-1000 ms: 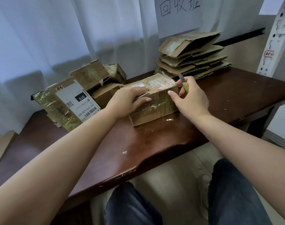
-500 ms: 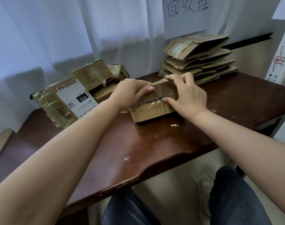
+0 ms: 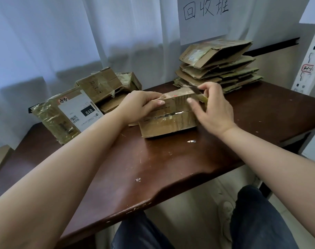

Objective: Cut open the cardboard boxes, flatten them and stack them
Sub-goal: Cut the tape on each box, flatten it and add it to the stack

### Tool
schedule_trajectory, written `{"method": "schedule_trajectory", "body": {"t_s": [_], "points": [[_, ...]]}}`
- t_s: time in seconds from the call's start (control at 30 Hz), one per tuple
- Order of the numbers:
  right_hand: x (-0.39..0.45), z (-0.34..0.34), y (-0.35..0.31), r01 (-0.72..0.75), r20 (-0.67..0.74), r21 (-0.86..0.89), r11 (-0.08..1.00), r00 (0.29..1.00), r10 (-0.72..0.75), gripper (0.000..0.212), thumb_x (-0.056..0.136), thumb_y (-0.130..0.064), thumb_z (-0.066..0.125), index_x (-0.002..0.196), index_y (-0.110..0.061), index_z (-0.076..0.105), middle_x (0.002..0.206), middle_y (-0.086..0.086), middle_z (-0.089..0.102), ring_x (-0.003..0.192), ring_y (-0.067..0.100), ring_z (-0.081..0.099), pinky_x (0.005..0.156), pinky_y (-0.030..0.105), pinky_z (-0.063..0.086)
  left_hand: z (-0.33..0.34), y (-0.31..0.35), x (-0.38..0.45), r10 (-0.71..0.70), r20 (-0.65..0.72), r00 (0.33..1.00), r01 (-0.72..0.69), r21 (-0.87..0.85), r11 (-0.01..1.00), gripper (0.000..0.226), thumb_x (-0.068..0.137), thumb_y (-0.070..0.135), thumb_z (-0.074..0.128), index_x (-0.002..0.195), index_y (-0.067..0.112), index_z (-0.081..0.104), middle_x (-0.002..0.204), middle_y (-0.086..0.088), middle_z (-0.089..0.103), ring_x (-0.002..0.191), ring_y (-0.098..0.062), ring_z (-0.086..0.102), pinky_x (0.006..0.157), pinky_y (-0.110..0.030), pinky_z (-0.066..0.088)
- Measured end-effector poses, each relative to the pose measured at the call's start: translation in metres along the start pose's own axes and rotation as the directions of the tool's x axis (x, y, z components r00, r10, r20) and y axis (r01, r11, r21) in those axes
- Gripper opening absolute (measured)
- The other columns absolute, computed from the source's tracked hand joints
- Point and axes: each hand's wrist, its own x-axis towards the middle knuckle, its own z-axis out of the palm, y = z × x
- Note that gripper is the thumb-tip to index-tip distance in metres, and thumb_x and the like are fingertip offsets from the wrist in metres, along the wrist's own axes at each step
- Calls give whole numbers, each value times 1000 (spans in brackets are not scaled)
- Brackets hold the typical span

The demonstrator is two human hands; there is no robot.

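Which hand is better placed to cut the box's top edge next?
Right. The right hand already holds the knife at the top edge of the box; the left hand grips its left end.

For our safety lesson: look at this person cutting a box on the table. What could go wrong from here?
1. The left hand grips the box on the edge where the right hand works the knife; a slip could cut its fingers.
2. The box is tilted up on edge, so it may shift under the blade.
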Motion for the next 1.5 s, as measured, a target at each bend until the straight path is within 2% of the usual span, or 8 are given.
{"method": "schedule_trajectory", "body": {"t_s": [0.07,0.13,0.3,0.4,0.53,0.93,1.3,1.5], "points": [[-7,-3,11,-86,-57,127,988,994,94,35,97,-29,50,122,-5,44,110,5,50,91,19,52,74,31,40,4,-4,-7,13,37,999,-14,24,1000,45,93,45,51,131,21,59,126,2,64,115,-17,59,98,-36,46],[-15,-5,21,-164,-45,156,974,984,173,27,100,-23,44,119,-5,47,111,9,56,99,26,55,80,34,40,9,-6,-12,19,51,999,-21,38,999,49,89,45,49,130,19,58,125,0,64,113,-19,59,97,-37,45],[-33,-8,39,-249,131,9,968,960,246,19,98,-31,44,109,-19,53,100,6,67,95,32,59,79,39,45,7,6,-8,-11,36,999,8,60,998,54,83,46,53,126,14,59,126,-3,62,119,-22,55,98,-32,42],[-36,-7,41,-234,176,-4,972,957,231,12,97,-37,42,102,-28,50,90,1,69,89,29,61,76,38,47,10,14,-6,-2,-11,1000,3,85,996,52,83,50,60,125,18,60,137,-5,55,131,-24,46,108,-38,36],[-35,-6,41,-207,194,24,978,961,198,10,98,-35,42,101,-28,48,88,0,68,88,29,61,74,38,47,18,16,-7,-37,14,999,36,76,996,62,82,52,57,136,21,52,139,0,55,127,-21,51,105,-34,39],[-32,-8,38,-191,191,102,976,967,170,13,99,-33,43,101,-25,52,86,1,64,88,32,58,75,39,45,20,16,-7,-42,3,999,41,52,998,63,81,53,56,136,22,54,140,2,54,130,-17,49,108,-32,37],[-36,-10,37,-96,265,-103,990,957,120,15,102,-30,35,111,-21,43,95,8,67,88,37,60,74,39,44,19,19,-7,-50,24,998,48,73,996,58,86,49,58,137,23,53,140,1,53,130,-20,48,107,-34,37],[-41,-12,30,19,346,-336,942,932,105,20,102,-24,33,118,-25,45,99,11,67,88,36,61,66,33,37,18,21,-7,-64,9,998,63,50,997,51,90,38,64,137,20,52,142,-1,52,132,-19,46,107,-29,33]]}}
